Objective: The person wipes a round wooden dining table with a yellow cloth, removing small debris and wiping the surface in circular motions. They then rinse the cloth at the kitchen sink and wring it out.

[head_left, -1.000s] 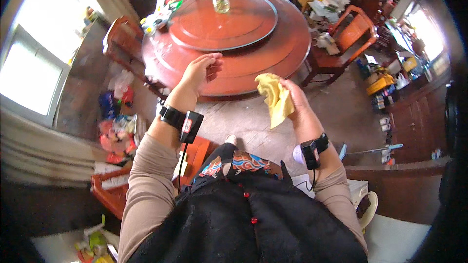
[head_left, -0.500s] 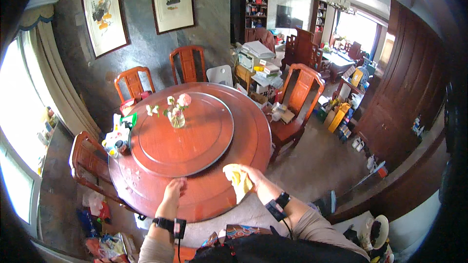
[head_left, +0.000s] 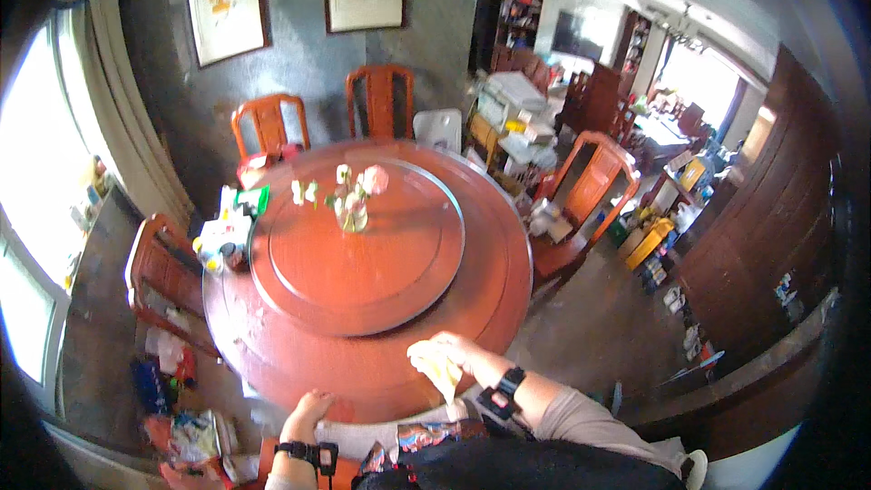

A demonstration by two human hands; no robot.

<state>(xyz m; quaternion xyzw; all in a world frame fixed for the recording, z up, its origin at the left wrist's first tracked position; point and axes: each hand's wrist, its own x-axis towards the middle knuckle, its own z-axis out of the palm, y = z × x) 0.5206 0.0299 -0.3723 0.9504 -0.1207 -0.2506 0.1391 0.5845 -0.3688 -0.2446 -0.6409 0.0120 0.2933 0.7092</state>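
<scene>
A soft pale-yellow cloth point(head_left: 439, 369) is bunched in my right hand point(head_left: 464, 353), which is closed around it over the near right part of the round red-brown wooden table point(head_left: 238, 331). One end of the cloth hangs down toward the table's near edge. My left hand point(head_left: 313, 406) is low by the near edge of the table with nothing visible in it. Its fingers look loosely apart, a bit blurred. Toward the table's middle, a glass vase point(head_left: 351, 216) with pink and white flowers stands on the round turntable point(head_left: 363, 281).
Bottles, jars and packets point(head_left: 227, 240) crowd the table's left side. Wooden chairs stand around it, one on the right point(head_left: 594, 186) holding boxes on its seat. Bags and clutter point(head_left: 190, 436) lie on the floor at lower left. A grey-white seat point(head_left: 372, 438) is at the near edge.
The view has shifted, so the table and room sit differently in it. My left hand has drawn back toward the near edge. My right hand, still gripping the cloth, is also closer to me.
</scene>
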